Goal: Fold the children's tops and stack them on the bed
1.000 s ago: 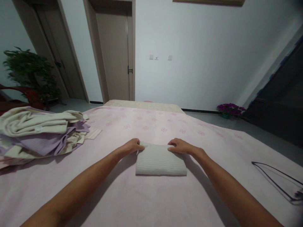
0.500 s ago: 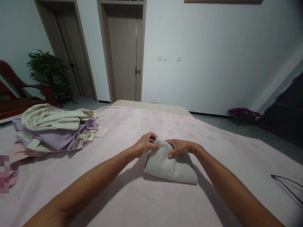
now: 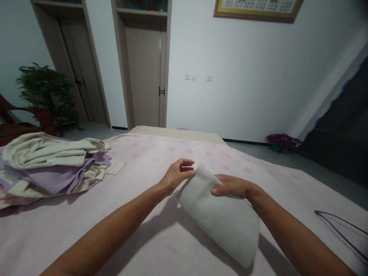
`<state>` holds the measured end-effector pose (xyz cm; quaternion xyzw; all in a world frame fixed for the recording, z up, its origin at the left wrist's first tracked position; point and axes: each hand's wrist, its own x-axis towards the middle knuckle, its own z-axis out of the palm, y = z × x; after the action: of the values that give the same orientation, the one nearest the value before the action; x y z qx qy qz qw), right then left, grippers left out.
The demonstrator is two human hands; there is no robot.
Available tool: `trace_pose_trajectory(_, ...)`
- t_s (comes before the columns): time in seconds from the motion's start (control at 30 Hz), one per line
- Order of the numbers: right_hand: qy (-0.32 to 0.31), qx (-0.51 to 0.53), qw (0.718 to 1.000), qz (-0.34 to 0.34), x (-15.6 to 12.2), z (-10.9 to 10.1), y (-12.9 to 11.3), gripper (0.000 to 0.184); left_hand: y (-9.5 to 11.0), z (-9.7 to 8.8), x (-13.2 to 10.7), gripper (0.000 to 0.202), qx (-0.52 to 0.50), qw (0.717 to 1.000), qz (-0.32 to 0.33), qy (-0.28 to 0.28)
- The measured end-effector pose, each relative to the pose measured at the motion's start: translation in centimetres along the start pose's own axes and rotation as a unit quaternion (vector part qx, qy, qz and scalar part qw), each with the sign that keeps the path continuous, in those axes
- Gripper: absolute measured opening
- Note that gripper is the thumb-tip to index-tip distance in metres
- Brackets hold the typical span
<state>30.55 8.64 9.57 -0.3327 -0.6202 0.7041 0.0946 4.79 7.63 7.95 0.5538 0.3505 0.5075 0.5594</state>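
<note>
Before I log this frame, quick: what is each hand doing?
Left hand: fingers loosely curled at a corner of the folded cloth; grip cannot be told.
Right hand: closed on the folded cloth.

bare left grip point(image 3: 175, 176), bare right grip point(image 3: 232, 186), bare forearms point(image 3: 115, 234), short nails

Both arms outstretched, left hand point(image 3: 175, 176) loosely curled, right hand point(image 3: 232, 186) in a pinch.

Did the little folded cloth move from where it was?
Yes. The folded cloth lay flat on the pink bedsheet; now its far edge is lifted off it.
</note>
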Motion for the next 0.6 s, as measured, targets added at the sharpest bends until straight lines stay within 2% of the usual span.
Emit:
trace_pose_trajectory(0.1, 0.089, 0.09, 0.99, -0.059, 0.1, -1.4, 2.0, 0.052, -3.4, -2.2, 0.4, 0.041, 0.08, 0.994, -0.026, 0.071)
trace_pose_trajectory(0.17, 0.184, 0.158, 0.964, -0.105, 0.7, -3.3, 2.9, 0.047, -6.1, -4.1, 0.4, 0.038, 0.153, 0.983, -0.049, 0.092)
trace_pose_trajectory(0.2, 0.242, 0.197, 0.942, -0.126, 1.1, -4.4, 3.2, 0.043, -7.4, -5.1, 0.3, 0.035, 0.181, 0.977, -0.053, 0.101)
trace_pose_trajectory(0.23, 0.309, 0.241, 0.909, -0.143, 1.7, -5.7, 3.4, 0.039, -8.5, -5.9, 0.3, 0.032, 0.211, 0.97, -0.056, 0.107)
trace_pose_trajectory(0.3, 0.443, 0.324, 0.818, -0.17, 2.8, -8.3, 3.6, 0.032, -10.2, -7.1, 0.0, 0.025, 0.269, 0.953, -0.05, 0.128)
trace_pose_trajectory(0.33, 0.498, 0.355, 0.771, -0.178, 3.4, -9.5, 3.7, 0.031, -10.7, -7.5, -0.1, 0.023, 0.293, 0.945, -0.042, 0.136)
trace_pose_trajectory(0.37, 0.537, 0.371, 0.736, -0.18, 3.9, -10.6, 4.0, 0.032, -11.0, -7.7, -0.2, 0.021, 0.315, 0.938, -0.032, 0.141)
trace_pose_trajectory(0.4, 0.566, 0.381, 0.71, -0.176, 4.4, -11.6, 4.4, 0.035, -11.1, -7.8, -0.3, 0.021, 0.334, 0.931, -0.022, 0.144)
trace_pose_trajectory(0.47, 0.599, 0.389, 0.682, -0.157, 5.1, -13.1, 5.6, 0.043, -11.1, -7.7, -0.5, 0.02, 0.365, 0.921, -0.004, 0.137)
trace_pose_trajectory(0.53, 0.617, 0.396, 0.667, -0.135, 5.5, -13.9, 7.2, 0.049, -10.9, -7.4, -0.7, 0.02, 0.391, 0.912, 0.006, 0.127)
trace_pose_trajectory(0.6, 0.622, 0.397, 0.664, -0.12, 5.6, -14.4, 8.6, 0.05, -10.7, -7.1, -0.9, 0.02, 0.411, 0.904, 0.006, 0.117)
